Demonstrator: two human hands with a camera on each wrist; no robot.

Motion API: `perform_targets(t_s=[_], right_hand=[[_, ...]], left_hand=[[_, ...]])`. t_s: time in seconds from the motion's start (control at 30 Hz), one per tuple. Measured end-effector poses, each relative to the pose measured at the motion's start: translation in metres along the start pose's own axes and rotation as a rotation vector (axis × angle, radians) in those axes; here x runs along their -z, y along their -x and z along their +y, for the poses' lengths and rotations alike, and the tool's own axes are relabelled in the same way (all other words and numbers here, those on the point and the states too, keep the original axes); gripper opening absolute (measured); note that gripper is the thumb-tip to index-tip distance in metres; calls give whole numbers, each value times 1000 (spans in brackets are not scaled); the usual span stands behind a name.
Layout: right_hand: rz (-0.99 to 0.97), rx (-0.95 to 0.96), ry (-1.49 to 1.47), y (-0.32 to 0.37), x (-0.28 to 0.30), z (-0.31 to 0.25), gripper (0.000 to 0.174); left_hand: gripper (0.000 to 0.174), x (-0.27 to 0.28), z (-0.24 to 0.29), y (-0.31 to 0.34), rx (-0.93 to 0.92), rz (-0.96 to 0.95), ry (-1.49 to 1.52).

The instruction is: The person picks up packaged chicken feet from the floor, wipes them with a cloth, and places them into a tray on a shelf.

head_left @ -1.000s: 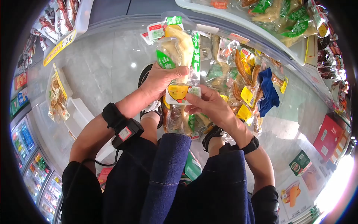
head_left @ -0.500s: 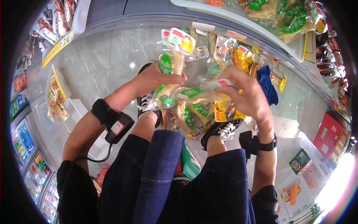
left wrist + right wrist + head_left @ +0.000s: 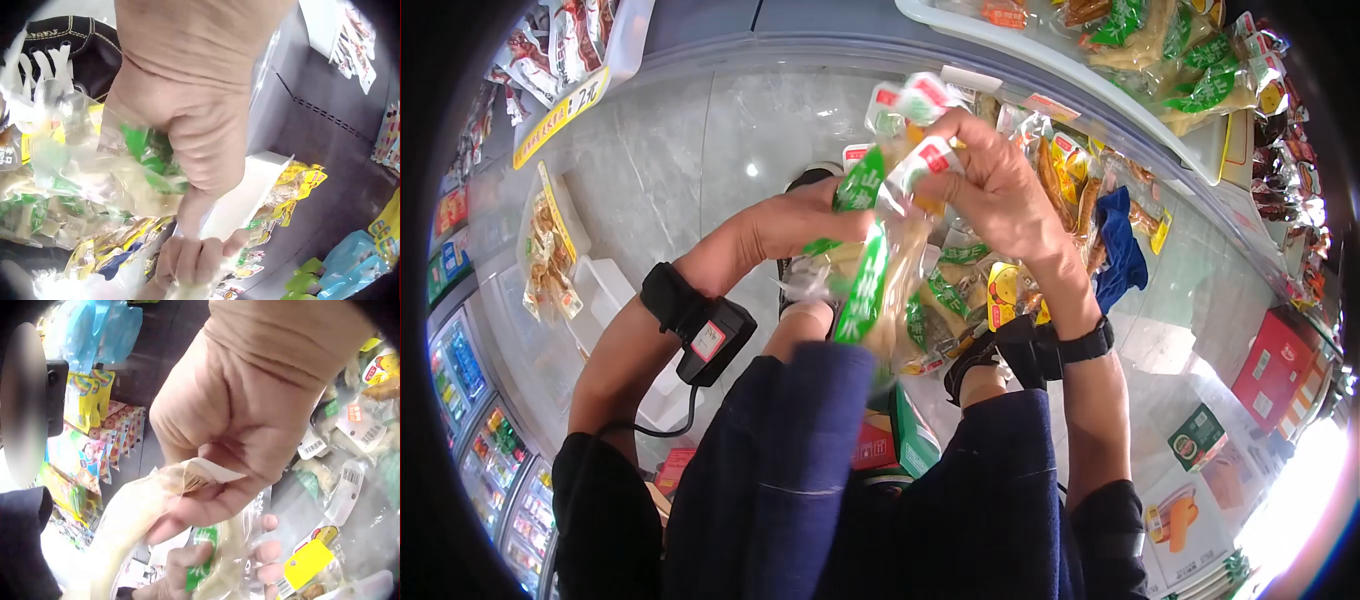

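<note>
My right hand [image 3: 1015, 200] pinches the white header of a clear snack pack of pale meat [image 3: 905, 270] with a green strip, which hangs in front of my lap. In the right wrist view the right hand [image 3: 244, 419] has its thumb and fingers on the header, and the pale pack [image 3: 122, 519] droops below. My left hand [image 3: 805, 220] grips similar packs with green labels [image 3: 860, 185], close beside the right hand; they are blurred. Behind the right hand, the left fingers [image 3: 187, 556] curl round a green-labelled pack [image 3: 219, 556]. The left wrist view shows the left hand [image 3: 200, 137] from behind.
More packs [image 3: 955, 290] lie on the clear tray around my shoes, with brown-meat packs [image 3: 1055, 185] and a blue cloth [image 3: 1117, 250] to the right. White bins [image 3: 1160, 60] of packs stand at the back. A white container [image 3: 605, 310] sits at left.
The right hand moved right with a pack, then came back up beside the left hand, now holding a pack by its header. The left hand kept its packs.
</note>
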State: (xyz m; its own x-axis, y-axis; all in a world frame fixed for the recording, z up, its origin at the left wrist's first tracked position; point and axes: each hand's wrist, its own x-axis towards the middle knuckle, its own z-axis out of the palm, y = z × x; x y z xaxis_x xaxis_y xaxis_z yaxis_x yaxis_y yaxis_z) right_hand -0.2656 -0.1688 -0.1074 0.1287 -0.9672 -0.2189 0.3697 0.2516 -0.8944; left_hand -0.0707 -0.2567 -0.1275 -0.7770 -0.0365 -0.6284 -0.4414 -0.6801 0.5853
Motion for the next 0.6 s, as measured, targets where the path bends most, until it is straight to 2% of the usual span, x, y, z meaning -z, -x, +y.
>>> perform_targets(t_s=[0.03, 0.1, 0.13, 0.17, 0.23, 0.27, 0.3, 0.37, 0.4, 0.43, 0.5, 0.53, 0.6], right_hand=[[-1, -1, 2, -3, -1, 2, 15], [265, 27, 422, -11, 0, 4, 17], [302, 30, 452, -14, -3, 3, 18], [303, 29, 453, -16, -6, 5, 18], [266, 95, 616, -21, -13, 11, 14], [268, 191, 648, -24, -15, 14, 14], [267, 192, 648, -26, -13, 16, 14], [480, 197, 353, -26, 1, 25, 19], [488, 183, 568, -24, 14, 41, 27], [488, 184, 569, -22, 26, 55, 27], [227, 496, 1813, -21, 49, 75, 32], [121, 544, 2039, -24, 57, 81, 39], [137, 566, 2121, -29, 61, 94, 38]], left_hand=[[87, 1, -3, 2, -2, 0, 1], [94, 3, -12, 4, -100, -143, 233], [80, 6, -14, 2, -103, -136, 231], [80, 7, -16, 1, -103, -138, 232], [61, -3, -10, -2, -23, 28, -143], [48, -7, -9, -1, -1, 117, -114], [48, -5, -10, 1, -2, 118, -114], [49, 0, -13, 6, -29, 81, 24], [49, 3, -13, 11, -30, 83, 25], [47, 6, -13, 18, -41, 143, 138], [45, 9, -10, 26, -54, 194, 243], [47, 11, -9, 29, -83, 196, 219], [52, 11, -7, 34, -133, 154, 167]])
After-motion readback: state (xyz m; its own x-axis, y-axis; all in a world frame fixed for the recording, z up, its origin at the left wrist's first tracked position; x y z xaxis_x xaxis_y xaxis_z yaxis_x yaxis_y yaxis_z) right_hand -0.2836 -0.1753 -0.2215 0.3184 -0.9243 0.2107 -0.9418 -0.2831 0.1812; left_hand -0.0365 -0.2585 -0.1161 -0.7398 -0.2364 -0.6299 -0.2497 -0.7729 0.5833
